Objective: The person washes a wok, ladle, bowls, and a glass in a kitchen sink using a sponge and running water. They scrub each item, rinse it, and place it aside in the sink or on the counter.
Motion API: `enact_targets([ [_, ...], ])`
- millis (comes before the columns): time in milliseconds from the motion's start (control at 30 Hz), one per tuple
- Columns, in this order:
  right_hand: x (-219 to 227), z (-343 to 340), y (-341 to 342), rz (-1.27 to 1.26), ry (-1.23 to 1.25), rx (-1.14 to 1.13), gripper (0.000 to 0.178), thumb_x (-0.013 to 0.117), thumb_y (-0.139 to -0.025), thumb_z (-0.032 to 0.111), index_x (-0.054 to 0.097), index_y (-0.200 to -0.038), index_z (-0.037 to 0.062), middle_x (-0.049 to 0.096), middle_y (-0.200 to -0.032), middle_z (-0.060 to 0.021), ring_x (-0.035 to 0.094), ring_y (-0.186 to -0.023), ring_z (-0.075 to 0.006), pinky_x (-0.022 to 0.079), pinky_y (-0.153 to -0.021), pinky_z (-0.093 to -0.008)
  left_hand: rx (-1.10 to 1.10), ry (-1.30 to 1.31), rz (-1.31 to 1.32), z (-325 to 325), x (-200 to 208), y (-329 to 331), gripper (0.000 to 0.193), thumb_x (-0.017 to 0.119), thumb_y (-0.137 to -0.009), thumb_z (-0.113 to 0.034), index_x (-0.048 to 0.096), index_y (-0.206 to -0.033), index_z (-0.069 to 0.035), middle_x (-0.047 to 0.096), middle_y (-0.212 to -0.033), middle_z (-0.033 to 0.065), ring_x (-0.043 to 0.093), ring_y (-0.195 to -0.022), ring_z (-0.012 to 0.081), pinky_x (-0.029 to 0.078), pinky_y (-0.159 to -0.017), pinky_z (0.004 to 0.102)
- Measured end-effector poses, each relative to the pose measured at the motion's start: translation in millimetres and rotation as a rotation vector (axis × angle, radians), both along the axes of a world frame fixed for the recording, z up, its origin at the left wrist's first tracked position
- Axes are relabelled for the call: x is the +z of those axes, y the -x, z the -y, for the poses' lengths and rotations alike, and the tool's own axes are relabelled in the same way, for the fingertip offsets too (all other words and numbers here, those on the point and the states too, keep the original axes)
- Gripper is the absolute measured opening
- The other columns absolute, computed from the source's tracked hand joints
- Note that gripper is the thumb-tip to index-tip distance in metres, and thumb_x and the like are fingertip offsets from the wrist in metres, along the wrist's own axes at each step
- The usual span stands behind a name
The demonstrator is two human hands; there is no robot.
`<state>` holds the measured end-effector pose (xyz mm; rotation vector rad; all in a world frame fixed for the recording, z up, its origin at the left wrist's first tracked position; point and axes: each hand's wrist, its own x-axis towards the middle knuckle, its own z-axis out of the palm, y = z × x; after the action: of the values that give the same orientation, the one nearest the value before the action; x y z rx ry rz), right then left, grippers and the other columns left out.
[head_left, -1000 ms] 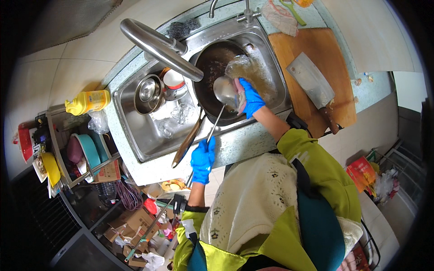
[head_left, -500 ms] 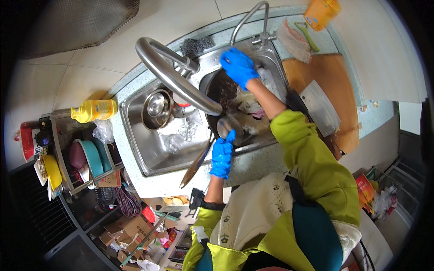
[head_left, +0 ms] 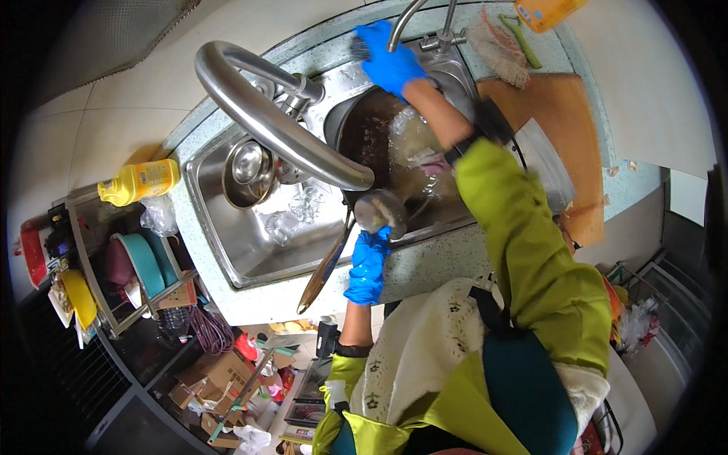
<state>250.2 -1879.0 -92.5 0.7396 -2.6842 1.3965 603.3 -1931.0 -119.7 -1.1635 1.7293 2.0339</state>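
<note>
My left hand [head_left: 369, 258], in a blue glove, is closed on the near edge of a round, shiny bowl-like vessel [head_left: 379, 211] at the sink's near rim; its exact kind is unclear. At the back ledge, my right hand [head_left: 390, 61], also gloved in blue, grips a dark mesh scouring pad [head_left: 359, 50], partly hidden by the fingers. Between the hands, a large dark pan [head_left: 360, 140] fills the right basin. Murky water [head_left: 409, 144] stands in it, with a pinkish-white piece [head_left: 432, 165] showing. A long brown handle [head_left: 326, 269] slants over the sink's near edge.
A big curved faucet [head_left: 280, 125] arches over the sink, with a thinner tap [head_left: 402, 26] behind. The left basin [head_left: 258, 262] holds metal bowls [head_left: 249, 163] and clear plastic. A cutting board [head_left: 557, 114] lies right; a yellow bottle [head_left: 140, 182] stands left.
My right hand has moved from over the pan to the back ledge and taken hold of the scouring pad. My left hand keeps its grip on the round vessel. The view has shifted slightly.
</note>
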Motion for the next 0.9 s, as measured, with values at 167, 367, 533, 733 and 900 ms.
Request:
enact_targets([
  [167,-80,-60,-128,0.156,-0.101,-0.024,0.056,0.064,-0.071,0.017,0.042,-0.121,0.0064,0.042,-0.114,-0.0205,0.048,-0.101,-0.0367,0.039,-0.091,-0.0421,-0.011,0.059,-0.003,8,-12,1,0.029,0.061,-0.083,-0.011,0.055,-0.112,-0.007,0.060,-0.088,-0.0020,0.050,-0.066,0.0059,0.042,-0.057,0.0213],
  [367,-157,-64,-150,0.462,-0.556,-0.042,0.040,0.058,-0.074,0.011,0.047,-0.111,0.0089,0.042,-0.115,-0.0234,0.048,-0.102,-0.0422,0.041,-0.087,-0.0467,0.073,0.066,-0.129,5,-7,11,0.033,0.062,-0.079,0.000,0.056,-0.112,-0.002,0.061,-0.102,0.0034,0.056,-0.089,0.0099,0.045,-0.080,0.0246],
  [533,-191,-81,-148,0.398,-0.420,-0.042,0.046,0.053,-0.077,0.010,0.044,-0.121,0.0137,0.043,-0.122,-0.0219,0.050,-0.103,-0.0408,0.043,-0.087,-0.0459,0.022,0.074,-0.135,5,-5,15,0.036,0.063,-0.079,-0.001,0.055,-0.114,-0.004,0.061,-0.102,0.0032,0.056,-0.091,0.0109,0.043,-0.084,0.0244],
  [733,-109,-71,-166,0.450,-0.097,-0.015,0.057,0.060,-0.076,0.011,0.043,-0.128,0.0245,0.048,-0.114,-0.0195,0.049,-0.103,-0.0357,0.042,-0.088,-0.0400,0.032,0.033,-0.143,5,-21,29,0.043,0.068,-0.075,-0.005,0.053,-0.115,-0.002,0.061,-0.105,0.0057,0.057,-0.094,0.0122,0.045,-0.084,0.0258],
  [900,-10,-70,-205,0.264,0.078,0.294,0.047,0.062,-0.076,0.015,0.051,-0.122,0.0150,0.046,-0.121,-0.0121,0.041,-0.114,-0.0291,0.033,-0.095,-0.0408,-0.074,0.036,-0.199,0,-20,47,0.040,0.067,-0.076,-0.006,0.054,-0.114,-0.002,0.062,-0.102,0.0048,0.058,-0.090,0.0127,0.046,-0.083,0.0260],
])
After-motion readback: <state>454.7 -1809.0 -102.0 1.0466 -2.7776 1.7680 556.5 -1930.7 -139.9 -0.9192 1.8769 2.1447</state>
